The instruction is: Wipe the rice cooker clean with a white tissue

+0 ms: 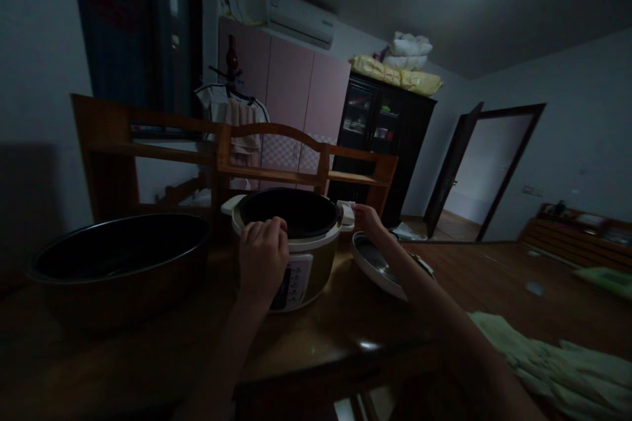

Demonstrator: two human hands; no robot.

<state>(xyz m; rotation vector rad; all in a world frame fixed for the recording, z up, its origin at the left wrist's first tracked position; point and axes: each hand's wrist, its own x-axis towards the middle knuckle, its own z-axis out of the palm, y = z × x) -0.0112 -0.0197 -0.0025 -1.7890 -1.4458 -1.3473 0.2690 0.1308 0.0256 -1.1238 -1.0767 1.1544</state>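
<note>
An electric cooker point(323, 266) with a pale rim, side handles and a front button panel stands on the wooden desk, its dark inside uncovered. At its front rim is my left hand point(264, 253), fingers curled closed; whatever they hold, if anything, is hidden. My right hand point(366, 217) pinches a small white piece point(347, 213) at the cooker's right handle; I cannot tell whether that piece belongs to the cooker. A large dark pot point(123, 283) sits on the left. Under my right forearm, a round lid point(370, 260) lies on the desk, partly covered by the arm.
A wooden shelf rack point(276, 174) rises along the desk's point(316, 355) back. Greenish cloth point(548, 362) is at the lower right. Behind are pink cabinets point(289, 85), a dark glass-fronted cupboard point(409, 138) and an open door point(451, 171). The room is dim.
</note>
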